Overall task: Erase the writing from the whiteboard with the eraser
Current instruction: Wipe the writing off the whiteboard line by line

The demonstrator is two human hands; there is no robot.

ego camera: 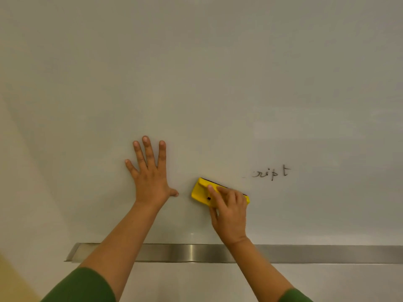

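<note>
On the board (196, 83), head view, I am gripping the eraser (201, 190) in my right hand (229, 214), fingers closed over it, just left of and below the writing (270, 173). My left hand (150, 182) is lying flat, fingers spread, holding nothing. Risk, as I judge it: the tilted eraser passing under the letters and leaving smears. The writing is reading "ript", thin and dark, its left end faded.

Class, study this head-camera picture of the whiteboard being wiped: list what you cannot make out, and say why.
- Eraser: its right half and wiping face, head view, covered by the right hand.
- Writing: "ript" reads; the faint smudge left of it is too smeared to read.
- Whiteboard: its top and sides, cut off by the frame edges.
- Tray: parts hidden behind both forearms.
</note>
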